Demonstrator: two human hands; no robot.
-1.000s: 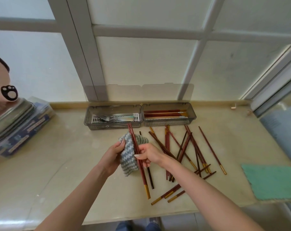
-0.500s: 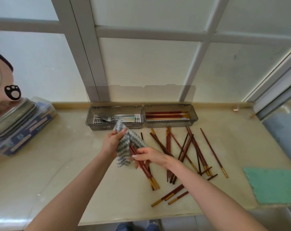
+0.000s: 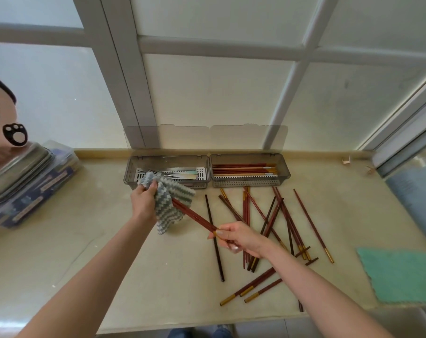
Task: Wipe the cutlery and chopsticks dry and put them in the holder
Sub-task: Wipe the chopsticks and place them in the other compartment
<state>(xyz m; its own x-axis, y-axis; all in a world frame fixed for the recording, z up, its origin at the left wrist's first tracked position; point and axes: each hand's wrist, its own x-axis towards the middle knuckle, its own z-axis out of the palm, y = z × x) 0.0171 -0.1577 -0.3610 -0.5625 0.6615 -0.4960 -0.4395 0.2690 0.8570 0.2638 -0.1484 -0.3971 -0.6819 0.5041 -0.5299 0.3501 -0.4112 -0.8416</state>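
From the head camera, the left hand [image 3: 143, 200] is clenched around a grey-and-white striped cloth [image 3: 169, 206], just in front of the holder [image 3: 207, 182] at the back edge of the worktop [image 3: 85, 240]. The right hand [image 3: 241, 237] pinches the gold-tipped end of a pair of red chopsticks [image 3: 194, 217], whose other end is wrapped inside the cloth. The holder's left compartment has forks and other cutlery [image 3: 172, 173]; its right compartment has chopsticks lying lengthwise [image 3: 243, 168]. More loose chopsticks [image 3: 280, 223] lie scattered across the middle of the worktop. A green cloth [image 3: 400, 276] lies at the right edge.
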